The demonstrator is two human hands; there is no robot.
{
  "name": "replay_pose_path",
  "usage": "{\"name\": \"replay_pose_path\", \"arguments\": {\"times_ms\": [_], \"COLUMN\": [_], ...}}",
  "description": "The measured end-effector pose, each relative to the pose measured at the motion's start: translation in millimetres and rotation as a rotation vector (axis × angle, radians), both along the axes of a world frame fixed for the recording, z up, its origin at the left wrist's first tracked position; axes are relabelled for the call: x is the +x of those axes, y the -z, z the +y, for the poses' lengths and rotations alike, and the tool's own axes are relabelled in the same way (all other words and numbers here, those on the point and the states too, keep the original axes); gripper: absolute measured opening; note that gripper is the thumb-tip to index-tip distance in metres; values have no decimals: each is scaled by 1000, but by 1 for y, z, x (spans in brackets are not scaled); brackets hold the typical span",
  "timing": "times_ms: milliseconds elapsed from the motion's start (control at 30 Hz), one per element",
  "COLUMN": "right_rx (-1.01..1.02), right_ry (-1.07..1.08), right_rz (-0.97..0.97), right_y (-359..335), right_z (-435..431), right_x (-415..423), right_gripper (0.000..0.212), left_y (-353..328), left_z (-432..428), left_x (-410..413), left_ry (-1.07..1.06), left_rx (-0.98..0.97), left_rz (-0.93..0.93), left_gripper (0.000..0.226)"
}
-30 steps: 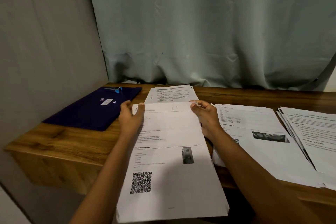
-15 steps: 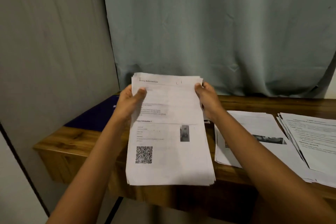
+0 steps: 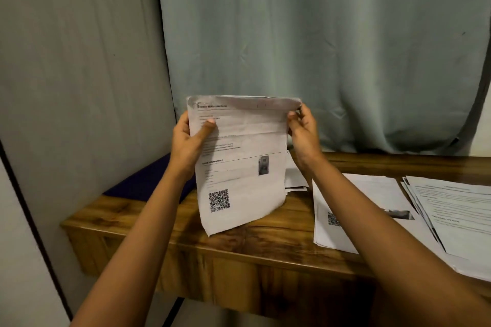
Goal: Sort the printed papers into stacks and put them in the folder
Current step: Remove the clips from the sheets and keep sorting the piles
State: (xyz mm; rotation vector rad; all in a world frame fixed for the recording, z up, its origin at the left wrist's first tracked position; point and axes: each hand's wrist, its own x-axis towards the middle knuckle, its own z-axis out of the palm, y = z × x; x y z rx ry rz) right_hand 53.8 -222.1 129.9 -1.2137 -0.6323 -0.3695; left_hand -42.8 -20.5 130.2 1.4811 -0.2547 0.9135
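Above the front of the surface (image 3: 239, 244), you hold the paper stack (image 3: 239, 162) nearly upright, printed face toward you. Its lower corner is at or just above the wood; I cannot tell whether it touches.

Left hand (image 3: 190, 141): grips the stack's 9 o'clock edge, thumb across the front. Right hand (image 3: 303, 130): pinches the corner at 1 o'clock, where the top sheets curl back.

Step, as judged: squaring the stack before filing.
- Loosen both grips a little so the sheets can slide.
- Tap the bottom edge flat on the surface, not on one corner.
- Flatten the curled top.

The dark folder (image 3: 148, 183) lies at 9 o'clock of the stack, partly hidden by your left arm. Two sorted piles (image 3: 372, 194) (image 3: 457, 215) lie at 3 to 4 o'clock, and a few loose sheets (image 3: 295, 178) are just behind the stack.

Writing: the heading reads roughly "Scene Information", but it is blurred. Below it are a small photo (image 3: 263, 165) and a QR code (image 3: 219, 200). The body text is too small to read.
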Motion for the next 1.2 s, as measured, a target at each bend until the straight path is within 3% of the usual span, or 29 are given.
{"name": "replay_pose_path", "arguments": {"times_ms": [100, 400, 633, 800, 1067, 1200], "right_rx": [-45, -107, -162, -199, -117, -112], "right_ry": [-29, -31, -31, -28, 50, 25], "right_rz": [23, 46, 79, 121, 45, 75], "right_y": [8, 1, 12, 33, 14, 17], "right_z": [-1, 1, -2, -4, 1, 3], "right_x": [-2, 3, 0, -2, 4, 0], "right_gripper": [22, 18, 17, 22, 15, 26], "left_y": [9, 6, 34, 61, 27, 20], "left_z": [2, 3, 0, -6, -11, -13], "left_x": [-2, -2, -6, -4, 3, 7], "left_ry": [36, 71, 71, -16, -121, -171], "left_rx": [-31, -46, -69, -60, -11, -43], "left_rz": [61, 125, 203, 305, 155, 133], "left_gripper": [27, 18, 36, 24, 22, 27]}}
